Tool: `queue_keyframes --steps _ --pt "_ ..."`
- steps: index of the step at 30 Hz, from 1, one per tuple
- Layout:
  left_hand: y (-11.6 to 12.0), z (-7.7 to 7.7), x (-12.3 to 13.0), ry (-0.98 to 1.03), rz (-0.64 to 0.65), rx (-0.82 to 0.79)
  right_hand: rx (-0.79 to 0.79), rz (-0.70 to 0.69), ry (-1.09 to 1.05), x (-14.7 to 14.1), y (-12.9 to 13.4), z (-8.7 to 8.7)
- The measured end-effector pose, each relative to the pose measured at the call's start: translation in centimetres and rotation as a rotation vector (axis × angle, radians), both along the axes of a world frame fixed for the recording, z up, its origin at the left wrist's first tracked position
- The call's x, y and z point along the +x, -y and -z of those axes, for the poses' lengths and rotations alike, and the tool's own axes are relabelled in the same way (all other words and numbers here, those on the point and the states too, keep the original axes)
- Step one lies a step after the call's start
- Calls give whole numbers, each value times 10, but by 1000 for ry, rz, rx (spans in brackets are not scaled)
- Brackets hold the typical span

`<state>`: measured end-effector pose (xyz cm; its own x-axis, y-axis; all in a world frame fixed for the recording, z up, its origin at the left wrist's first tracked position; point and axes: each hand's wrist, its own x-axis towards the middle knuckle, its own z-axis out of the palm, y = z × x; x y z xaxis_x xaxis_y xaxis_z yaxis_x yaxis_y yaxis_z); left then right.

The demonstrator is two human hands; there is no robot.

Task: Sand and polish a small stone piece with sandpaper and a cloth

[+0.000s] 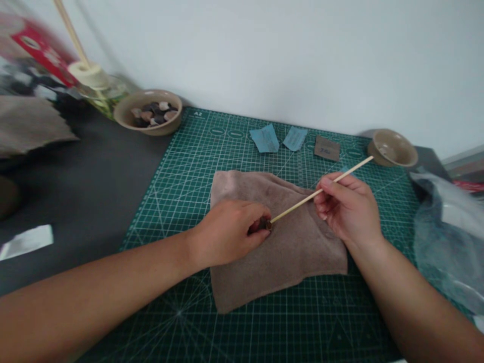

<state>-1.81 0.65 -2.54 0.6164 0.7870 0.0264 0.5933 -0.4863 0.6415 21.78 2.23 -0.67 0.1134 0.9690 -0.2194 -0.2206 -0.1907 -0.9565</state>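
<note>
A small dark object [264,224], rough and brownish, sits pinched in the fingertips of the left hand [227,233], at the tip of a pale bamboo skewer [321,191]. The right hand [350,209] holds the skewer's other portion between thumb and fingers, with its far end angled up toward a tan ceramic bowl [392,147] without touching it. The hands are apart, joined only by the skewer, and both hang over a folded taupe towel [280,267] lying on a green cutting mat [181,166]. Strips of printed grid surround the towel, and the mat's left edge meets a dark tabletop [86,186]. Beyond the towel lie two blue sandpaper scraps [264,138] and a brown sandpaper scrap [327,148]. A second bowl of pebbles [147,112] sits at the mat's far left corner, and a crumpled plastic bag [446,237] overlaps the right edge. The left fingers hide most of the small object, so its shape and material are hard to make out, and whether the skewer enters it cannot be told. Blurred items at the upper left corner are cut off by the frame.
</note>
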Motion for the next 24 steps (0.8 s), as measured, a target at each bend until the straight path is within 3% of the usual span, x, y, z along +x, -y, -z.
queue_keyframes --steps 9,13,16,20,24 --pt "0 0 1 -30 4 -2 80 -15 -31 9 3 -9" --pt "0 -1 3 -60 20 11 202 19 8 -9 -7 -32" --pt "-1 2 5 -92 24 54 432 -34 134 -50 -28 -64" --pt "-1 5 8 -159 54 112 761 -118 363 -140 -76 -104" --pt "2 1 10 -283 36 203 908 -251 687 -245 -136 -119"
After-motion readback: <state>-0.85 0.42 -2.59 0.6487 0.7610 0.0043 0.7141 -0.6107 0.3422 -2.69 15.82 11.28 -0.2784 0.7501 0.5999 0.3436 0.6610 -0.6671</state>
